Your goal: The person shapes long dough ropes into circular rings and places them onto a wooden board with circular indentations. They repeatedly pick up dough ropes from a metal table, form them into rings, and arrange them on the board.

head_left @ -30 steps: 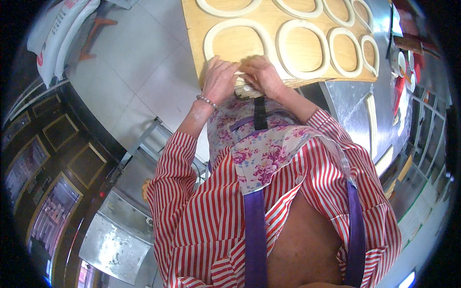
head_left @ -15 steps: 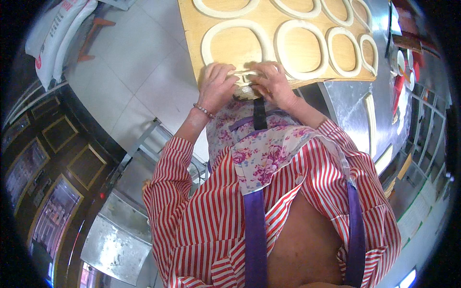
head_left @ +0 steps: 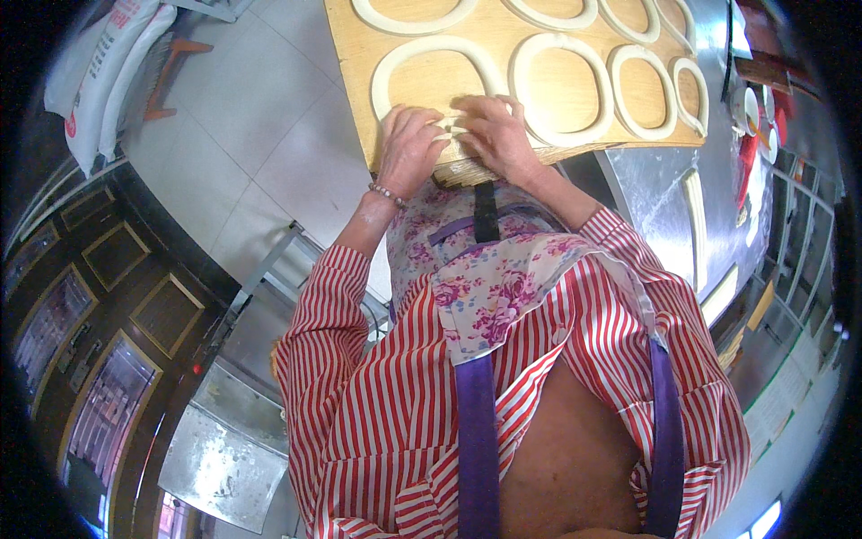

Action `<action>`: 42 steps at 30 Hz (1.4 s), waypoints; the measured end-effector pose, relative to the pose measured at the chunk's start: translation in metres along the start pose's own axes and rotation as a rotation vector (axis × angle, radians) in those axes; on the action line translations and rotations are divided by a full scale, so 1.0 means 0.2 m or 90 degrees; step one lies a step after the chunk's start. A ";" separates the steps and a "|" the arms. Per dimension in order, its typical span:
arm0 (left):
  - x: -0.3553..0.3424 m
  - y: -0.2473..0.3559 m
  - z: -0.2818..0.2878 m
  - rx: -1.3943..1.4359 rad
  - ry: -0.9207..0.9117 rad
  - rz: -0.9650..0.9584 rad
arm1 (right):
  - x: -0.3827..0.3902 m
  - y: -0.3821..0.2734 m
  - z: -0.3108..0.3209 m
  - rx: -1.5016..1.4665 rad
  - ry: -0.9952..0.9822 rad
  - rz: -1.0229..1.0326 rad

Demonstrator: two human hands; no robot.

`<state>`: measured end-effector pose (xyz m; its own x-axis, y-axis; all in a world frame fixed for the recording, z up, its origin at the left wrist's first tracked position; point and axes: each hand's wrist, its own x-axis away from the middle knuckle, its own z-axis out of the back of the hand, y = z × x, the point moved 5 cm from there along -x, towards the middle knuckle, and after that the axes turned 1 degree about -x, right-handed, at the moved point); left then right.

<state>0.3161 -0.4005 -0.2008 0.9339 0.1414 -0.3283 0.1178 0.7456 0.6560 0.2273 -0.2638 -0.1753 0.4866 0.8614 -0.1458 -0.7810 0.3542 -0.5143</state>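
Note:
A pale dough ring [head_left: 437,43] lies at the near left of a wooden board [head_left: 356,99], with both my hands at its near side. My left hand [head_left: 410,148] is closed, fingertips curled onto one dough end. Opposite it, my right hand [head_left: 496,135] bends its fingers over the other end, its back covering part of the dough. Between the fingertips the two ends come close together; whether they are joined is hidden. Just to the right lies a second dough ring [head_left: 519,90], whole and untouched.
Several more dough rings, such as one at the right [head_left: 616,99], lie on the board. A metal table [head_left: 651,193] stands to the right, with a long dough strip [head_left: 696,220] on it. White sacks [head_left: 99,81] stand at the far left, above a tiled floor [head_left: 269,117].
Both hands have shifted slightly away from me, onto the ring's near side. The fingertips now meet closer at the dough ends, and the right hand covers more of them.

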 end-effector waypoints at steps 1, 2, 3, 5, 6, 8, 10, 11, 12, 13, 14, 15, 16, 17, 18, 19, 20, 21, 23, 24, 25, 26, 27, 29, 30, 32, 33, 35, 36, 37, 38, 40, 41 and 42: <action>0.00 0.00 0.00 0.008 0.004 0.004 | 0.00 0.00 0.00 -0.001 0.003 -0.004; 0.00 0.00 -0.01 0.016 0.008 0.009 | -0.01 -0.01 -0.01 0.000 0.008 0.004; 0.00 0.00 -0.01 0.018 0.012 0.007 | -0.01 -0.02 -0.01 0.000 0.013 0.008; 0.00 0.00 0.00 0.025 0.020 0.006 | -0.02 -0.03 -0.01 -0.001 0.022 0.016; 0.00 0.00 0.00 0.023 0.019 0.006 | -0.02 -0.04 -0.01 -0.002 0.024 0.019; 0.00 0.00 0.00 0.020 0.019 0.007 | -0.02 -0.04 -0.01 -0.007 0.022 0.021; 0.00 0.01 0.00 0.027 0.019 0.011 | -0.02 -0.05 -0.02 -0.013 0.014 0.016; 0.00 0.00 -0.01 0.030 0.020 0.013 | -0.02 -0.06 -0.01 -0.020 0.021 0.026; 0.01 0.00 -0.01 0.030 0.020 0.014 | -0.02 -0.06 -0.01 -0.023 0.026 0.032; 0.01 0.00 -0.02 0.029 0.020 0.016 | -0.02 -0.06 -0.01 -0.026 0.032 0.039; 0.01 0.00 -0.02 0.029 0.019 0.018 | -0.02 -0.06 -0.02 -0.023 0.029 0.044; 0.01 0.00 -0.03 0.023 0.020 0.014 | -0.02 -0.07 -0.02 -0.019 0.025 0.050; 0.01 0.00 -0.03 0.018 0.021 0.009 | -0.02 -0.07 -0.02 -0.012 0.027 0.060; 0.01 0.00 -0.03 0.013 0.026 0.005 | -0.02 -0.07 -0.02 -0.009 0.020 0.062; 0.01 0.01 -0.03 0.010 0.023 0.002 | -0.02 -0.07 -0.02 -0.003 0.019 0.068; 0.02 0.01 -0.03 0.007 0.026 0.001 | -0.02 -0.08 -0.02 0.007 0.011 0.076; 0.02 0.02 -0.03 0.004 0.029 -0.001 | -0.02 -0.08 -0.02 0.008 0.003 0.079; 0.02 0.02 -0.02 0.006 0.030 0.008 | -0.01 -0.09 -0.03 0.014 -0.011 0.082; 0.03 0.02 0.00 0.008 0.028 0.030 | -0.01 -0.09 -0.02 0.014 -0.008 0.054; 0.03 0.02 0.01 0.005 0.018 0.028 | 0.00 -0.09 -0.01 0.008 0.009 0.023; 0.03 0.02 0.02 0.001 0.005 0.032 | 0.00 -0.09 0.00 0.002 0.026 -0.008; 0.03 0.03 0.03 -0.001 0.001 0.027 | 0.00 -0.10 0.00 0.000 0.037 -0.010; 0.03 0.02 0.04 -0.009 -0.007 0.028 | 0.00 -0.11 0.00 -0.002 0.048 -0.011; 0.04 0.02 0.05 -0.025 -0.003 0.016 | -0.01 -0.12 -0.01 -0.003 0.063 -0.004; 0.04 0.02 0.05 -0.019 0.001 0.015 | -0.01 -0.12 -0.02 -0.002 0.067 0.003; 0.05 0.00 0.04 -0.013 0.010 0.024 | -0.02 -0.12 -0.03 0.008 0.075 0.019; 0.05 0.00 0.04 -0.010 0.015 0.021 | -0.02 -0.12 -0.04 0.016 0.079 0.028; 0.06 -0.01 0.01 -0.010 0.012 0.021 | -0.02 -0.12 -0.05 0.027 0.088 0.047; 0.06 -0.01 0.00 0.004 0.022 0.021 | -0.01 -0.12 -0.05 0.028 0.094 0.056; 0.06 -0.01 0.00 0.014 0.028 0.017 | -0.01 -0.12 -0.06 0.029 0.094 0.062; 0.06 -0.02 -0.01 0.023 0.031 0.017 | 0.00 -0.11 -0.06 0.023 0.102 0.066; 0.06 -0.03 -0.03 0.029 0.036 0.015 | 0.00 -0.11 -0.07 0.009 0.105 0.068; 0.06 -0.03 -0.03 0.029 0.038 0.016 | 0.00 -0.11 -0.07 0.001 0.106 0.069; 0.06 -0.03 -0.04 0.043 0.038 0.022 | 0.00 -0.11 -0.07 -0.005 0.107 0.070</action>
<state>0.3242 -0.3983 -0.2143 0.9162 0.2059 -0.3438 0.1108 0.6944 0.7110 0.2498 -0.2765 -0.1771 0.4573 0.8215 -0.3406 -0.8305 0.2576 -0.4939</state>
